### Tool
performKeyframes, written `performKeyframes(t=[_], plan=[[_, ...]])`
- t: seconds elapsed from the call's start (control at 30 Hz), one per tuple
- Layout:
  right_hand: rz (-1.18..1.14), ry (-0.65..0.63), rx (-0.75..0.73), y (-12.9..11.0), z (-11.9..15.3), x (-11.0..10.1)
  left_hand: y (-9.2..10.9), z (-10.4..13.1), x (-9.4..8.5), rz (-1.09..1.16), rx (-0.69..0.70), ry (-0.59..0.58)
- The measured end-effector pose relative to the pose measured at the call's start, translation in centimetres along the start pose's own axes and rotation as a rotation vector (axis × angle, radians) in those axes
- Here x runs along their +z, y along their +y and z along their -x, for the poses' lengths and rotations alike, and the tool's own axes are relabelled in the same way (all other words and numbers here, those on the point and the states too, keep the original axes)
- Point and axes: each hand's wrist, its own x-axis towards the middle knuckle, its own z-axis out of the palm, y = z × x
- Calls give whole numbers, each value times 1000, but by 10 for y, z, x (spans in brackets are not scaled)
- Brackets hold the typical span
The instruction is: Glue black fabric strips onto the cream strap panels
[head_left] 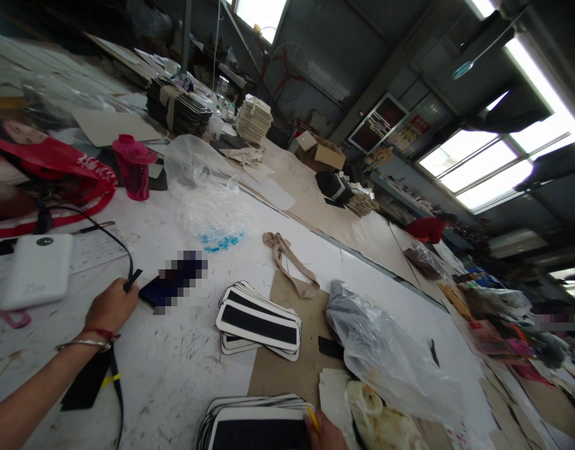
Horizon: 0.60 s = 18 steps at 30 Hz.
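Observation:
My left hand (112, 306), with a red band and a metal bangle at the wrist, is closed on a black strap (134, 279) beside a dark phone (170, 284). At the bottom edge my right hand (327, 431) holds a thin yellow tool (312, 417) over a stack of white-edged black panels (259, 431). A smaller fanned pile of similar panels (259, 320) lies further up on brown card (269, 375). Black strips (88, 381) lie below my left wrist.
A white power bank (38, 272) and pink bottle (135, 167) are at left. Clear plastic (212, 206) and beige ties (290, 262) lie mid-table. A plastic-wrapped bundle (385, 350) and stained container (381, 419) are at right. A person in red (425, 228) is far off.

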Motion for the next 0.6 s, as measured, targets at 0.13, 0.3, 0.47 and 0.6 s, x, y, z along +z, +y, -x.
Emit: performKeyframes(t=[0.13,0.3,0.47,0.6], plan=[[-3,-65,-7,-1,2,-7,-1,23,0,55,56,-12],[-12,8,-5,-13,13,-16,-6,72,14,168,104,-93],[-24,53,-10,-20,24,-24,-18,132,46,292,109,-207],[-20,53,-19,-20,28,-28,-24,180,75,266,139,-383]])
